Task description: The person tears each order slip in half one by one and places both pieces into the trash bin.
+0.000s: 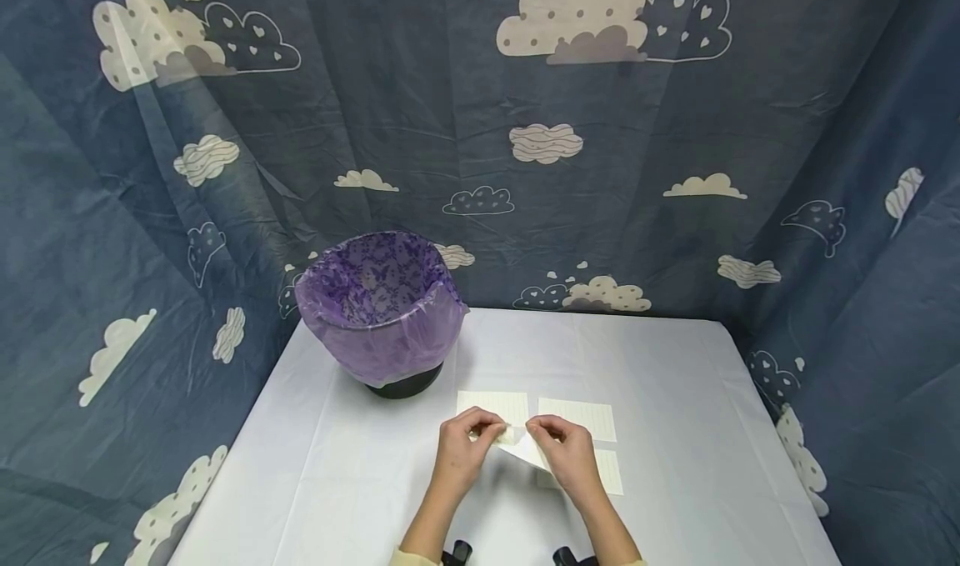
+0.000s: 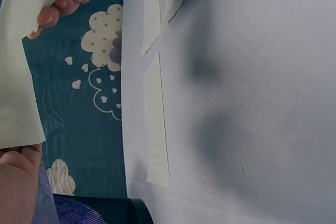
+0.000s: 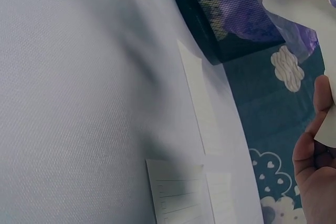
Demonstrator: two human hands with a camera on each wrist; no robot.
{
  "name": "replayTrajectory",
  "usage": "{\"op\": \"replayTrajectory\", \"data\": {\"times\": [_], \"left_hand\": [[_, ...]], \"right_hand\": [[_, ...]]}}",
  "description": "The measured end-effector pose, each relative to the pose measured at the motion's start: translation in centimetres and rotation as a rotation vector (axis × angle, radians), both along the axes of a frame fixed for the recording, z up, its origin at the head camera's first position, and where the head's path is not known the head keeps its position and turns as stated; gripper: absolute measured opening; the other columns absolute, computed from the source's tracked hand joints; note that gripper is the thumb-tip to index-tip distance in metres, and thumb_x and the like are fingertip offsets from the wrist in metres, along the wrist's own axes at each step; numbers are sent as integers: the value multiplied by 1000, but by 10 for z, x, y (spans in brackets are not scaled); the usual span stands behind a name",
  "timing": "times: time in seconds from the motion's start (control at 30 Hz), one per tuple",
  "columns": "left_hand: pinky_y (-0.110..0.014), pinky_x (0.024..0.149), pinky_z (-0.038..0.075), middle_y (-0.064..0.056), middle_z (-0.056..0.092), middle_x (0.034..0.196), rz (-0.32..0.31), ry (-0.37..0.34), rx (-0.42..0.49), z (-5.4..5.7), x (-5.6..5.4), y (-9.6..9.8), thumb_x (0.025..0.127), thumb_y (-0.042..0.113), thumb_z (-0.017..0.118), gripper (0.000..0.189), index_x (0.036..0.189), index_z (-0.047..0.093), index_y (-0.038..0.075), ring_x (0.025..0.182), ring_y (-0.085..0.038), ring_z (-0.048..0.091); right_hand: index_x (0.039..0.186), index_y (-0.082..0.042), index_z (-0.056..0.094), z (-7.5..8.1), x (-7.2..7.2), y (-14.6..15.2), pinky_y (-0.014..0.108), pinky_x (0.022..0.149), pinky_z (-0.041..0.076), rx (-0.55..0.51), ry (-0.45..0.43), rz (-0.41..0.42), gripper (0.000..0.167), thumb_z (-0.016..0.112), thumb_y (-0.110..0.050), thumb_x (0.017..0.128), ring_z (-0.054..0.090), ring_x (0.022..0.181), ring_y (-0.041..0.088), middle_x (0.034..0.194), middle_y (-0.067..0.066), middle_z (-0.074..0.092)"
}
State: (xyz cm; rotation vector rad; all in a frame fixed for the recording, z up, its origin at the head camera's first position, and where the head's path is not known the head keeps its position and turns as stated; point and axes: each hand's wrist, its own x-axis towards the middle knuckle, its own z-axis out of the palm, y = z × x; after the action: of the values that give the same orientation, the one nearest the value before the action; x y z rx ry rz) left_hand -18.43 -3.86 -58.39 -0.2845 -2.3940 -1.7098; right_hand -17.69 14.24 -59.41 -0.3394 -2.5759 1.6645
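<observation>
A cream sheet of paper is held up over the table between both hands. My left hand pinches its left end between thumb and fingers, and my right hand pinches the other side. In the left wrist view the paper bends, with an uneven edge close to the right hand's fingertips. From the right wrist, the paper slants down from the left hand to the right hand. Lined paper pieces lie flat on the table around the hands.
A dark mesh bin lined with a purple bag stands at the table's back left. The white table meets a dark blue cloud-patterned curtain behind and at the sides. Two black objects show at the front edge.
</observation>
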Motion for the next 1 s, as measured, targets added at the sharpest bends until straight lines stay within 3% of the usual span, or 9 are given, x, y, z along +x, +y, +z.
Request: {"op": "replayTrajectory", "data": {"times": [0.47, 0.63, 1.0], "left_hand": [[-18, 69, 54, 0, 79, 85, 0, -19, 17, 0, 2, -3, 88, 17, 85, 5, 88, 81, 13, 73, 1, 60], [-18, 69, 54, -1, 79, 85, -2, 2, 27, 0, 2, -5, 88, 17, 84, 9, 88, 81, 9, 73, 0, 60], [-18, 68, 53, -1, 79, 82, 42, 27, 15, 0, 2, -12, 88, 14, 85, 5, 86, 81, 11, 72, 1, 59]], "right_hand": [[99, -9, 82, -1, -1, 1, 20, 69, 48, -11, 25, -63, 14, 76, -21, 99, 62, 88, 13, 98, 6, 80], [99, -8, 82, -2, -1, 1, 21, 70, 49, -22, 34, -74, 12, 77, -18, 98, 62, 87, 14, 98, 8, 80], [99, -7, 81, -2, 0, 8, 19, 73, 50, -25, 48, -107, 11, 76, -17, 99, 64, 89, 13, 100, 9, 80]]}}
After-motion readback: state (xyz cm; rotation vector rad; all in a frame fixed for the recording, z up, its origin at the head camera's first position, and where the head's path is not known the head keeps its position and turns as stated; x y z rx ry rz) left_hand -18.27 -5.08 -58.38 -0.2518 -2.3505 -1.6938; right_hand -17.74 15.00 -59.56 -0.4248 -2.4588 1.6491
